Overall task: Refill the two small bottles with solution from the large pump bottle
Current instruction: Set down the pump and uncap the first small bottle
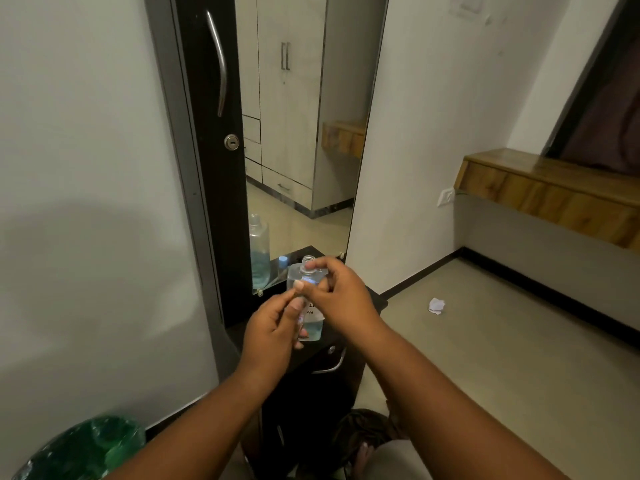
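Observation:
The large clear bottle (313, 329) stands on the black dresser top (375, 299) in front of the mirror, with pale blue solution low inside. Its threaded neck (307, 261) is bare, with no pump on it. My right hand (341, 296) curls over the bottle's shoulder, forefinger at the neck and thumb on the front. My left hand (272, 336) grips the lower body, thumb across the label, fingertips showing under the left side. A small bottle with a light blue cap (283, 262) stands just left of the neck, by the mirror. A second small bottle is not visible.
The tall mirror (298, 133) reflects the large bottle and a wardrobe. The dresser has a drawer with a metal handle (330, 365) below my hands. A green plastic bag (86, 448) lies at lower left. Crumpled paper (436, 305) lies on the floor, and a wooden shelf (554, 192) juts from the right wall.

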